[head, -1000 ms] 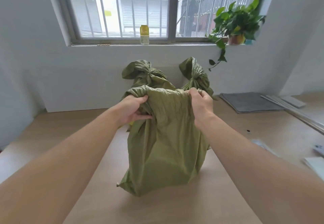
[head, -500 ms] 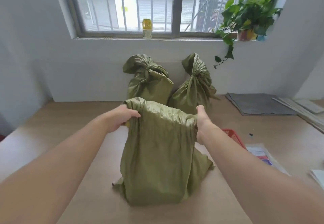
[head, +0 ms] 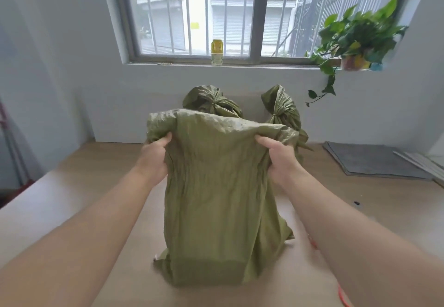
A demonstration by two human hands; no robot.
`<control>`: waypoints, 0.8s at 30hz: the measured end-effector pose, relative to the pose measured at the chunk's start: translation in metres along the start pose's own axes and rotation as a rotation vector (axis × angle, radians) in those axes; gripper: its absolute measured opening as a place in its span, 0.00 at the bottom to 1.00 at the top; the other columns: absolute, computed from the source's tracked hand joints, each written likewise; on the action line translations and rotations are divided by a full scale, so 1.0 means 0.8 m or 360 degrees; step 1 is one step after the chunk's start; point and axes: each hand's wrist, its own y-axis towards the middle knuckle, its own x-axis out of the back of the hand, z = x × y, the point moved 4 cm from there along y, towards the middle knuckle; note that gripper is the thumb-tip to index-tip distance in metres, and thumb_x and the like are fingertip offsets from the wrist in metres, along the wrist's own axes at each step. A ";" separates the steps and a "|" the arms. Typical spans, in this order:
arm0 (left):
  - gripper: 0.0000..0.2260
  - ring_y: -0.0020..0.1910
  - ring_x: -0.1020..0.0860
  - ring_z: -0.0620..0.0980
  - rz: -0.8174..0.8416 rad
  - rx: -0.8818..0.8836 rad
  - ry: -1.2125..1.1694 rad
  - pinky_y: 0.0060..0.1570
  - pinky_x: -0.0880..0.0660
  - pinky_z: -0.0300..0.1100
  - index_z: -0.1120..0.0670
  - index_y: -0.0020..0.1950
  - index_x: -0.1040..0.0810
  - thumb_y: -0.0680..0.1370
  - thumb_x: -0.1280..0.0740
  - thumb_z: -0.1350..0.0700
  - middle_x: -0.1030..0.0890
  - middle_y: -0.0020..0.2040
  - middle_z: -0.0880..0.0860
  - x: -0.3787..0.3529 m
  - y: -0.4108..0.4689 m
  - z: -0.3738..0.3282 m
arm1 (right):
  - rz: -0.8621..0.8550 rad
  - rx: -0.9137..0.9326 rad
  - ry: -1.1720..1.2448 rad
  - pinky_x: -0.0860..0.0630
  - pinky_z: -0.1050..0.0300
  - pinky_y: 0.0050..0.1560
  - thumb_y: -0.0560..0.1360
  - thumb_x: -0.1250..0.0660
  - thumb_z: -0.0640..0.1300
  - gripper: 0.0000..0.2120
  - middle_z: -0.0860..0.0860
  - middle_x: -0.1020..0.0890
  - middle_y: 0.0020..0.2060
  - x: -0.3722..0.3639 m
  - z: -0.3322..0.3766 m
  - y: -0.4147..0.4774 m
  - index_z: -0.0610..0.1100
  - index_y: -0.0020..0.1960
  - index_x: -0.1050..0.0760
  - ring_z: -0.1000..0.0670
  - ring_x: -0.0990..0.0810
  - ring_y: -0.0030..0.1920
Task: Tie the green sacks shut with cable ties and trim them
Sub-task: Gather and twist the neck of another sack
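Note:
A green woven sack stands upright on the wooden table in front of me, its mouth untied and spread wide. My left hand grips the top left corner of the sack. My right hand grips the top right corner. Behind it, against the wall, stand two more green sacks with bunched, closed necks: one on the left, one on the right. No cable tie or cutter shows clearly.
A grey mat and pale strips lie at the right of the table. A red object peeks out under my right forearm. A potted plant and a yellow jar sit on the windowsill.
Both hands have pulled the sack's mouth wider apart and lifted it higher, so it now hides the lower parts of the two sacks behind. The view has tilted upward.

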 end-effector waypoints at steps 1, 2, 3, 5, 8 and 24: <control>0.14 0.61 0.16 0.58 -0.0016 -0.0023 -0.0053 0.56 0.19 0.54 0.61 0.70 0.22 0.85 0.37 0.61 0.16 0.63 0.59 0.009 0.007 -0.010 | -0.0050 0.0135 0.0020 0.17 0.39 0.56 0.68 0.21 0.39 0.29 0.42 0.14 0.56 0.002 0.012 -0.003 0.40 0.68 0.24 0.41 0.13 0.55; 0.15 0.61 0.17 0.59 -0.0028 -0.0038 -0.0085 0.55 0.19 0.54 0.60 0.71 0.22 0.84 0.37 0.62 0.16 0.63 0.60 0.021 0.014 -0.020 | -0.0093 0.0241 0.0043 0.17 0.40 0.56 0.67 0.19 0.39 0.31 0.44 0.14 0.56 0.005 0.022 -0.003 0.42 0.68 0.24 0.43 0.14 0.56; 0.16 0.62 0.17 0.60 -0.0049 -0.0046 -0.0104 0.54 0.18 0.55 0.60 0.71 0.23 0.83 0.36 0.64 0.17 0.64 0.60 0.030 0.018 -0.029 | -0.0110 0.0327 0.0041 0.17 0.40 0.58 0.67 0.19 0.39 0.30 0.45 0.13 0.56 0.008 0.029 -0.004 0.44 0.66 0.23 0.44 0.14 0.56; 0.19 0.61 0.16 0.60 -0.0082 -0.0060 -0.0070 0.54 0.18 0.56 0.59 0.71 0.22 0.80 0.36 0.68 0.16 0.63 0.60 0.047 0.020 -0.041 | -0.0104 0.0452 -0.0015 0.19 0.40 0.61 0.66 0.17 0.42 0.28 0.48 0.13 0.55 0.011 0.034 -0.005 0.46 0.64 0.21 0.46 0.14 0.57; 0.16 0.60 0.16 0.58 0.0122 0.0028 0.0045 0.59 0.21 0.55 0.59 0.67 0.20 0.81 0.39 0.65 0.16 0.63 0.60 0.053 0.007 -0.043 | -0.0114 0.0402 -0.0123 0.25 0.38 0.69 0.59 0.14 0.60 0.46 0.54 0.17 0.64 0.009 0.021 -0.014 0.55 0.72 0.28 0.49 0.19 0.65; 0.21 0.59 0.17 0.55 0.0002 -0.0260 -0.0244 0.58 0.19 0.51 0.60 0.75 0.27 0.81 0.39 0.67 0.18 0.65 0.58 0.111 0.053 -0.115 | -0.0186 0.0429 0.0179 0.18 0.47 0.49 0.76 0.34 0.25 0.18 0.47 0.17 0.50 -0.011 0.072 -0.032 0.48 0.52 0.23 0.44 0.17 0.52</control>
